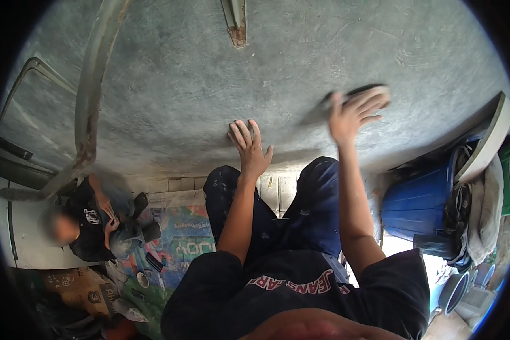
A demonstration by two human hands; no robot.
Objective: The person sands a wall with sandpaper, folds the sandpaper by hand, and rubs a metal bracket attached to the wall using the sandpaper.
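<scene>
A grey plastered wall (187, 85) fills the upper view. Against its lower part, at the centre, rests my left hand (249, 148), fingers spread and holding nothing. Farther right and higher, my right hand (354, 116) lies over a dark, flat pad (374, 90) against the wall, blurred by motion. Only the pad's edge shows past the fingers, so its full shape is hidden. Both forearms reach up from a dark T-shirt, above my bent knees in dark blue trousers.
A seated co-worker (90, 226) is at the lower left, beside a colourful printed sheet (181, 229) and cardboard (76, 286). Curved metal bars (88, 107) stand out at the left. A metal bracket (237, 25) is at the top. A blue bin (416, 198) stands at the right.
</scene>
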